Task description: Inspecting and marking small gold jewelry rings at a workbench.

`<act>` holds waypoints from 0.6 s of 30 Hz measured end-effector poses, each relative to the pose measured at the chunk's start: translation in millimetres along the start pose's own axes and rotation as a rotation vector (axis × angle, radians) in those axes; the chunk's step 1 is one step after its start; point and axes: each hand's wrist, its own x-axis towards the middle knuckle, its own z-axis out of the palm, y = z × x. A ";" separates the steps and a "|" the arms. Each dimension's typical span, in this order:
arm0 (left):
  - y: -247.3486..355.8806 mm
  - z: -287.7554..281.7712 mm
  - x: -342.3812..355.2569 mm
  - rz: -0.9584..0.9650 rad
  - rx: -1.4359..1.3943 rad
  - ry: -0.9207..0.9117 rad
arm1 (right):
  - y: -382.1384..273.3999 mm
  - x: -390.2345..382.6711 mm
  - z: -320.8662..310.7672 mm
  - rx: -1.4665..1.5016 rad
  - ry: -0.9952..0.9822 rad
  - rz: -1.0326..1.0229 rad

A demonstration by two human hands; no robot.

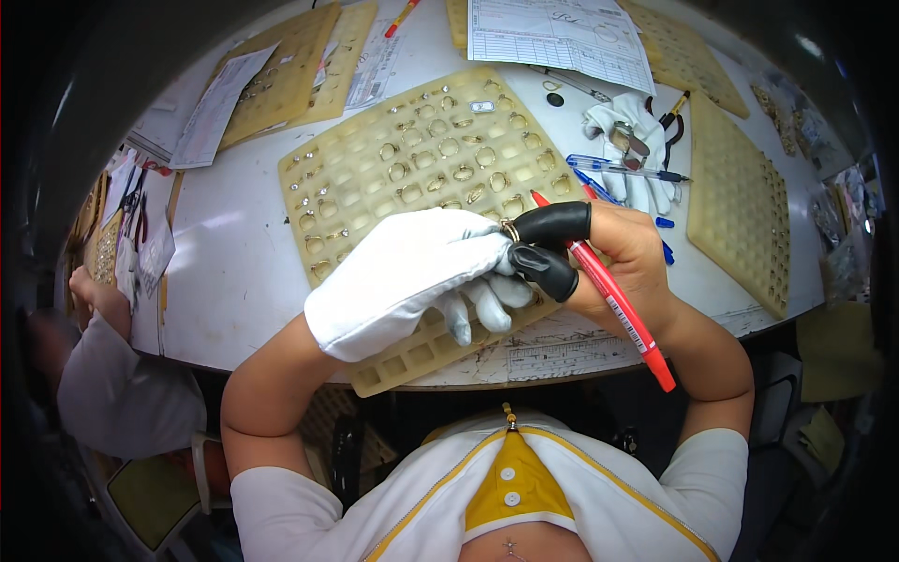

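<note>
A gold-coloured ring (pixel 508 230) sits where the fingertips of both hands meet. My left hand (pixel 412 272), in a white cloth glove, pinches it from the left. From the other side, my right hand (pixel 613 248) closes on it with thumb and index finger, both in black finger covers. A red marker pen (pixel 613 302) is also tucked in my right hand, slanting down to the right. Below the hands lies a yellowish tray (pixel 398 367) with square pockets. Many of the pockets behind the hands hold rings (pixel 449 147), while several near ones hold none.
At the right are a pocketed tray (pixel 735 211), a blue pen (pixel 629 169), a crumpled white glove (pixel 646 192) and pliers (pixel 676 126). Papers (pixel 562 42) and more trays (pixel 272 80) lie at the back. Another person's arm (pixel 110 309) shows at the far left.
</note>
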 end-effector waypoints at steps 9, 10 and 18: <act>-17.5 0.2 7.8 0.643 0.868 0.325 | 9.7 2.1 -11.3 -0.256 -0.004 -0.244; -14.8 6.3 5.0 0.502 0.752 0.359 | 9.7 1.9 -12.0 -0.290 -0.006 -0.251; -19.8 13.4 4.6 0.510 0.743 0.516 | 15.6 -2.5 -9.4 -0.351 -0.002 -0.245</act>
